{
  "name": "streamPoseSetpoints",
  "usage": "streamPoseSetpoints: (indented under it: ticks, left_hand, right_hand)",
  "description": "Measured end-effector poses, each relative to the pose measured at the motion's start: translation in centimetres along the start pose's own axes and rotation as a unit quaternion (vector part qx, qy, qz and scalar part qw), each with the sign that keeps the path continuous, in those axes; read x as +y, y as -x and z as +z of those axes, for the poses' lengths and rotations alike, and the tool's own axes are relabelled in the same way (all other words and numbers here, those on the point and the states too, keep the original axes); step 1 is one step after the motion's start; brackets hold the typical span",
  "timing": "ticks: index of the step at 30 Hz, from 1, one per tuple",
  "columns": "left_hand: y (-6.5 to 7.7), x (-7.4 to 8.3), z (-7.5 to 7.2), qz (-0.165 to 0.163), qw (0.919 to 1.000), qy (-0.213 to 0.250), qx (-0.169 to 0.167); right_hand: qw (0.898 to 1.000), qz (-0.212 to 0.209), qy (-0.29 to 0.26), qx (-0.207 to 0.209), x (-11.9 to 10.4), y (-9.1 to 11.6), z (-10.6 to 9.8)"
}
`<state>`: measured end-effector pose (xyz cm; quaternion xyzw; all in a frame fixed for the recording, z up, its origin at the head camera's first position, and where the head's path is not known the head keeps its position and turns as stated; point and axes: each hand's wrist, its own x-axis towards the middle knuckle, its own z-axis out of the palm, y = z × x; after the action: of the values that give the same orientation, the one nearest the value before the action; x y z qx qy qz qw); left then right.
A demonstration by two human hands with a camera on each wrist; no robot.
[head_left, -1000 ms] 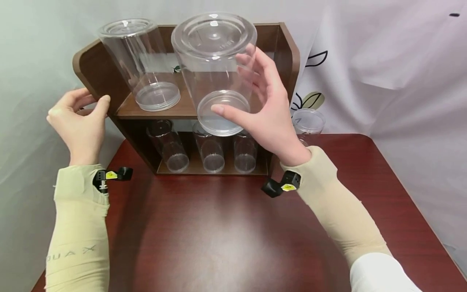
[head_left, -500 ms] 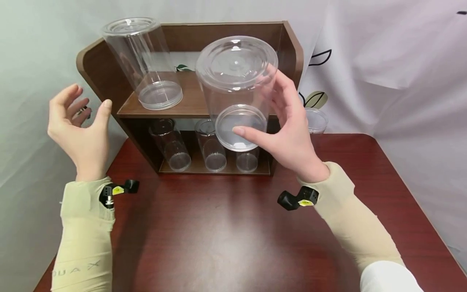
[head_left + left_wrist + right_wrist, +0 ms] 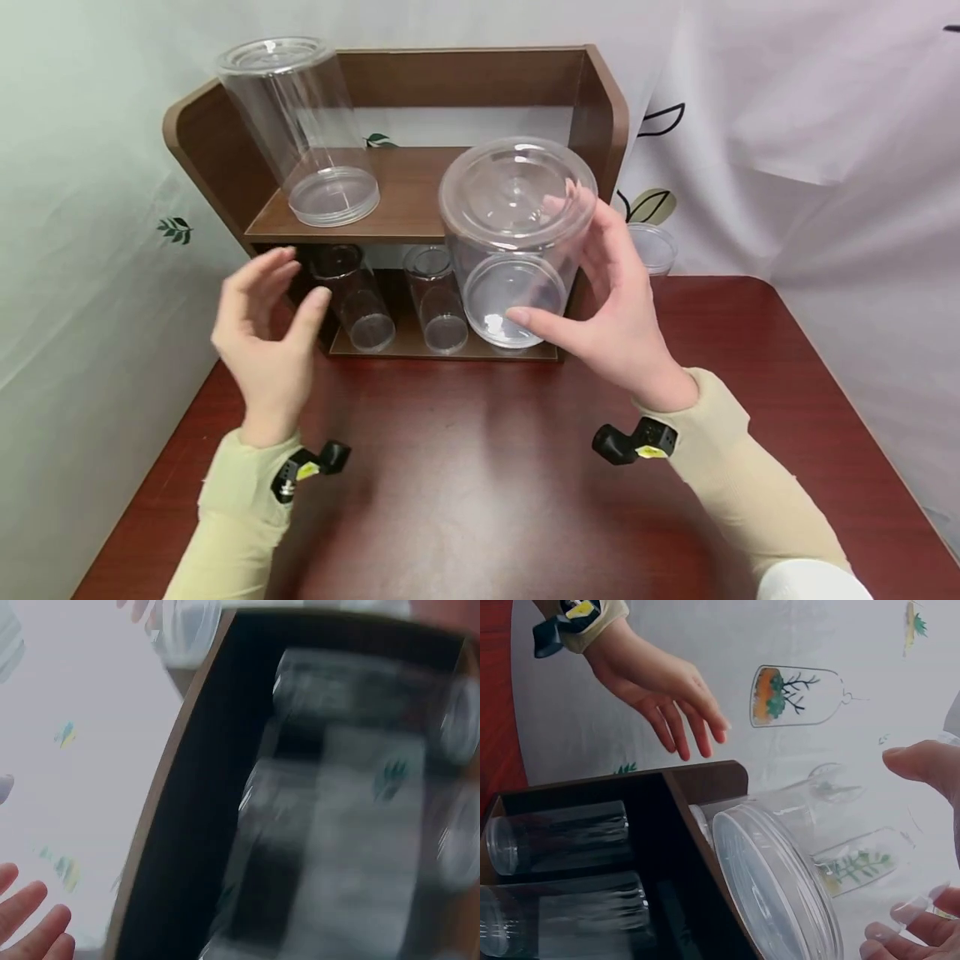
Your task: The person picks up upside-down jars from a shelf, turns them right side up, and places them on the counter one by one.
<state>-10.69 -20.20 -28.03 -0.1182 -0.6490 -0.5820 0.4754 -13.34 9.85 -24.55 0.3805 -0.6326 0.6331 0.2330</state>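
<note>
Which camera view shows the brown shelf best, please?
The head view: the brown shelf shows both levels there, though the held jar covers part. The left wrist view shows a dark, partly blurred portion; the right wrist view, a portion cut off below.

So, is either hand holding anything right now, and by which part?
The right hand holds a large clear jar around its side. The left hand holds nothing.

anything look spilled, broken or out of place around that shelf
Nothing looks spilled or damaged. The one slight oddity is a clear jar right of the brown shelf, apart from the jars inside, though that may be deliberate. The large jar is simply held in the right hand.
</note>
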Motion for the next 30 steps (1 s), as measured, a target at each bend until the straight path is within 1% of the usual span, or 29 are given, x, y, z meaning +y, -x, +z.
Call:
streamPoseSetpoints:
  ticks: [2,5,8,9,12,14,16,20,22,24,27,30]
  left_hand:
    - [1.3,0.1,0.8,-0.006,0.999,0.02,-0.038]
    - [3.1,0.2,2.1,-0.016,0.994,0.034,-0.103]
    - [4.8,0.1,3.1,-0.02,0.9862,0.04,-0.16]
    - [5.4,0.0,3.3,-0.022,0.9834,0.048,-0.174]
    - [7.4,-1.6,3.7,-0.036,0.9761,0.068,-0.203]
    - [8.6,-2.7,3.9,-0.049,0.9704,0.078,-0.223]
    - [9.8,-3.6,4.1,-0.06,0.9634,0.077,-0.25]
    - [11.4,-4.0,5.0,-0.072,0.946,0.087,-0.304]
    - [12.1,-4.1,5.5,-0.076,0.9401,0.089,-0.32]
    - [12.7,-4.2,5.9,-0.083,0.9366,0.087,-0.329]
    - [13.3,-4.1,6.4,-0.092,0.9343,0.089,-0.333]
    - [13.5,-3.7,7.0,-0.085,0.9346,0.106,-0.329]
  right_hand:
    - [1.0,0.015,0.002,-0.001,-0.5,0.4,0.0]
    - [0.999,0.042,0.011,-0.009,-1.1,1.1,-0.1]
    - [0.997,0.07,0.019,-0.019,-0.3,2.3,-0.6]
    - [0.997,0.079,0.02,-0.02,0.1,2.7,-0.7]
    - [0.995,0.096,0.023,-0.028,1.5,4.0,-1.3]
    - [0.993,0.109,0.021,-0.031,1.8,4.7,-1.4]
    - [0.992,0.121,0.018,-0.032,2.0,5.4,-1.5]
    - [0.989,0.142,-0.001,-0.033,2.3,6.4,-1.7]
    - [0.988,0.148,-0.012,-0.033,2.5,6.8,-1.7]
    - [0.988,0.148,-0.025,-0.034,2.6,7.2,-1.6]
    - [0.988,0.143,-0.053,-0.032,2.7,7.7,-1.5]
    - [0.987,0.139,-0.082,-0.024,2.9,8.2,-1.1]
